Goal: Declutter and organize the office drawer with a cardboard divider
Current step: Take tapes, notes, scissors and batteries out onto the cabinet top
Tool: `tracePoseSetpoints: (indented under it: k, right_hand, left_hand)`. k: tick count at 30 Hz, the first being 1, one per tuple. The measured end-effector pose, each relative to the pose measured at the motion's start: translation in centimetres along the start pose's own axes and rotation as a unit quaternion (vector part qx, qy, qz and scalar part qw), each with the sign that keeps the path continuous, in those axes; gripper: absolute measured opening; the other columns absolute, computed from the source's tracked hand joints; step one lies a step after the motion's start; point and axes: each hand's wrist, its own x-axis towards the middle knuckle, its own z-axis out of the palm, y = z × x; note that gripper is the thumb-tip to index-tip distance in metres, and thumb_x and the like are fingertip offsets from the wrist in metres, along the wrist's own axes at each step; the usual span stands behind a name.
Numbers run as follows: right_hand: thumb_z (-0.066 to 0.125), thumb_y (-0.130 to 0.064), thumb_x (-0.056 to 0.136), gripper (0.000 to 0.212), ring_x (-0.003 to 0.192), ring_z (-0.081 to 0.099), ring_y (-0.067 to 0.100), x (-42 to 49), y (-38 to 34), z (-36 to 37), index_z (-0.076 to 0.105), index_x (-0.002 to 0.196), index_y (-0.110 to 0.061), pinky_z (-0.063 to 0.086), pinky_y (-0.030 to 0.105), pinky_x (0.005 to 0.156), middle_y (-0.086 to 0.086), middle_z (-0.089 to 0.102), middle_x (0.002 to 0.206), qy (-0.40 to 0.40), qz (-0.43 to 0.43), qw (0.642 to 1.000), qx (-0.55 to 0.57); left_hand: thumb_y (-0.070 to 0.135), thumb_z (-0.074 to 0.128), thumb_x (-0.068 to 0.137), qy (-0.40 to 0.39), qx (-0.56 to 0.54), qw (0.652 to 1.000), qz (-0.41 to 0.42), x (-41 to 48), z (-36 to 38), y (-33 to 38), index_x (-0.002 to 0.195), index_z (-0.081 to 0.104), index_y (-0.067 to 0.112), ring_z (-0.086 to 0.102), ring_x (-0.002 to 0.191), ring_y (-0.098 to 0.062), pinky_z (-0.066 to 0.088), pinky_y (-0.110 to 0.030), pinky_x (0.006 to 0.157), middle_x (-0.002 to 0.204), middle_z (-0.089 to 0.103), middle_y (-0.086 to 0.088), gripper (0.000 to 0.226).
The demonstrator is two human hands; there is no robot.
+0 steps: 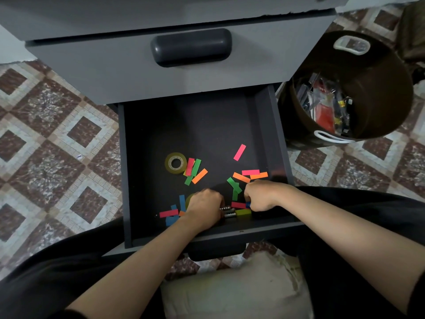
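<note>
— Where is the drawer?

— The drawer (195, 125) stands pulled out under a shut upper drawer (103, 65), right before the person, with both forearms reaching over its front edge.

— What lies in it?

— Coloured paper strips (199, 176) are scattered over the near half. A tape roll (176, 162) lies flat at the left, touching some of them. Two batteries (227, 211) and a green block (243, 212) lie side by side at the front wall.

— And the hands?

— The left hand (204, 208) is knuckles up, just left of the batteries, its fingers curled downward. They are hidden, so I cannot tell whether they clasp anything. The right hand (259, 196) is bunched like a fist above the block, beside red and blue strips. Its fingertips are hidden too, so I cannot tell what they grip, if anything.

— Around the drawer?

— A dark basket (379, 93) of jumbled stationery stands to the right on the tiled floor (57, 134). A pale cushion (230, 284) lies below the drawer front.
</note>
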Motion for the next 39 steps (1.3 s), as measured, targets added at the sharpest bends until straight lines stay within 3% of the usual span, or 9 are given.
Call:
tracePoseSetpoints:
  k: [3,7,11,15,19,26,30,33,39]
  right_hand:
    - [0.046,-0.003,0.089,0.029,0.078,0.047,0.021,-0.1,-0.1,-0.1,0.063,0.11,0.004,0.036,0.029,0.06,0.021,0.061,0.106,0.015,-0.013,1.0,0.023]
    - [0.048,-0.004,0.088,0.016,0.077,0.049,0.024,-0.7,-0.5,-0.9,0.061,0.092,0.004,0.038,0.03,0.059,0.009,0.052,0.08,0.062,-0.018,0.998,0.024]
    - [0.058,-0.004,0.087,0.027,0.089,0.06,0.025,-1.5,-1.0,-1.9,0.063,0.112,0.0,0.053,0.035,0.077,0.013,0.062,0.109,0.105,-0.041,0.987,0.114]
    - [0.061,0.001,0.086,0.021,0.083,0.06,0.02,-2.7,-1.1,-3.1,0.064,0.107,-0.001,0.056,0.032,0.071,0.011,0.06,0.092,0.103,-0.096,0.921,0.364]
    - [0.057,0.003,0.088,0.016,0.072,0.062,0.017,-5.4,-1.7,-4.4,0.065,0.096,-0.008,0.057,0.034,0.077,0.009,0.063,0.083,0.153,-0.132,0.848,0.49]
    - [0.06,0.0,0.087,0.018,0.077,0.062,0.015,-10.5,-2.8,-6.0,0.065,0.099,-0.012,0.057,0.027,0.063,0.002,0.061,0.083,0.288,-0.165,0.856,0.397]
    - [0.06,0.001,0.087,0.022,0.072,0.062,0.018,-14.2,-3.2,-8.0,0.059,0.105,-0.011,0.058,0.032,0.061,0.004,0.057,0.083,0.339,-0.194,0.835,0.388]
    - [0.061,0.002,0.086,0.021,0.065,0.06,0.022,-17.3,-3.5,-9.6,0.053,0.098,-0.013,0.057,0.037,0.06,0.01,0.054,0.074,0.366,-0.228,0.805,0.406]
    - [0.065,0.003,0.083,0.019,0.053,0.061,0.02,-22.9,-5.0,-14.6,0.055,0.088,-0.012,0.057,0.035,0.056,0.006,0.055,0.06,0.436,-0.284,0.775,0.358]
  left_hand:
    - [0.022,0.054,0.093,0.015,-0.014,1.0,0.001,0.0,-0.1,0.0,0.118,0.061,0.016,0.058,0.098,-0.017,0.051,-0.031,0.087,0.111,0.06,-0.003,0.026]
    - [0.019,0.057,0.092,0.1,-0.072,0.992,0.025,-0.7,-0.7,-0.1,0.116,0.062,0.017,0.054,0.104,-0.016,0.046,-0.026,0.086,0.116,0.056,-0.001,0.025]
    - [0.019,0.063,0.088,0.169,-0.154,0.973,0.007,-2.1,-2.4,-0.6,0.109,0.067,0.014,0.055,0.095,-0.01,0.046,-0.021,0.084,0.112,0.059,0.001,0.022]
    - [0.017,0.068,0.085,0.203,-0.231,0.951,-0.037,-4.4,-4.9,-1.3,0.104,0.069,0.01,0.056,0.083,-0.009,0.045,-0.019,0.077,0.098,0.067,-0.005,0.021]
    - [0.015,0.072,0.08,0.263,-0.302,0.915,-0.05,-7.2,-7.5,-1.7,0.104,0.068,0.012,0.058,0.072,-0.007,0.045,-0.011,0.066,0.077,0.062,0.002,0.024]
    - [0.009,0.072,0.079,0.327,-0.328,0.886,-0.016,-12.1,-10.8,-0.2,0.092,0.066,0.012,0.057,0.066,-0.002,0.044,-0.007,0.058,0.074,0.061,0.006,0.014]
    - [0.006,0.07,0.081,0.394,-0.379,0.837,0.004,-14.5,-13.4,1.2,0.081,0.062,0.022,0.064,0.071,-0.014,0.053,-0.019,0.066,0.075,0.064,-0.001,0.017]
    - [0.004,0.07,0.081,0.423,-0.426,0.799,0.035,-16.2,-16.0,1.9,0.091,0.062,0.021,0.068,0.07,-0.019,0.057,-0.032,0.074,0.073,0.066,-0.005,0.021]
    - [0.009,0.069,0.082,0.511,-0.432,0.742,0.049,-19.5,-24.4,2.5,0.099,0.061,0.023,0.068,0.07,-0.013,0.053,-0.025,0.068,0.075,0.07,-0.005,0.024]
